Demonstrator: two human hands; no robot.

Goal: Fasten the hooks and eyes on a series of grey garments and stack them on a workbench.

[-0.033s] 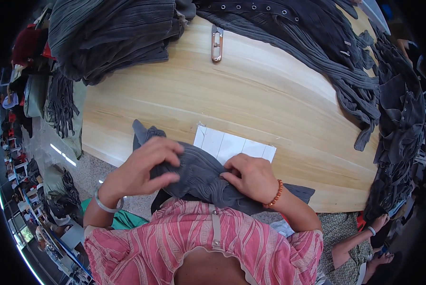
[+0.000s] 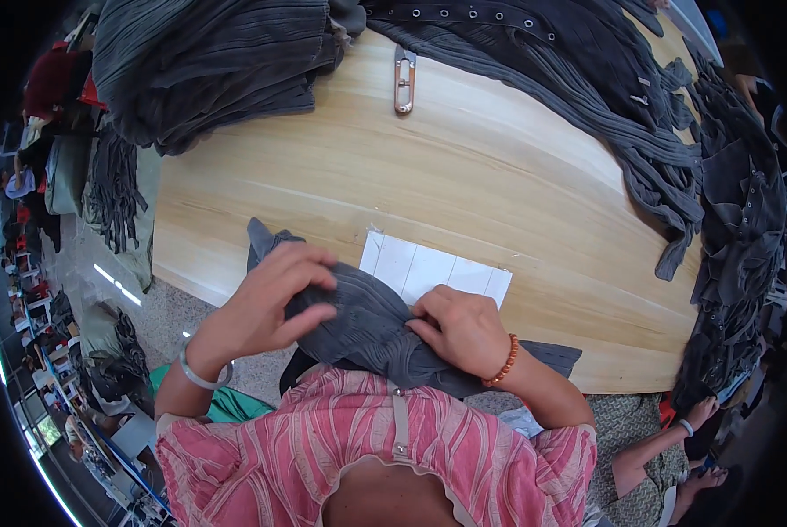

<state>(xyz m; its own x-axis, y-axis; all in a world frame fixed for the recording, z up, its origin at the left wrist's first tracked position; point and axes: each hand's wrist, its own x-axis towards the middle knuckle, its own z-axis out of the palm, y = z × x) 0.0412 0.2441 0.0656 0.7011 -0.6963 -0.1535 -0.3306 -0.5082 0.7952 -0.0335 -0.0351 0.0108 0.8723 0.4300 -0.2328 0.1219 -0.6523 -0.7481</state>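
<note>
A dark grey ribbed garment piece (image 2: 354, 316) lies bunched along the near edge of the table, partly over a white ruled sheet (image 2: 424, 268). Over its left part hovers my left hand (image 2: 275, 299), the thumb and curved fingers apart with nothing between them. My right hand (image 2: 465, 329) pinches the upper edge of the cloth between thumb and fingers, just below the sheet. One end of the piece sticks out past my right wrist.
Thread snips (image 2: 404, 81) lie at the far side of the wooden table (image 2: 323, 176). A thick stack of grey ribbed garments (image 2: 218, 70) is at the far left. More dark cloth with eyelets (image 2: 534, 53) spreads along the far right. A co-worker's arm (image 2: 653, 452) shows at the lower right.
</note>
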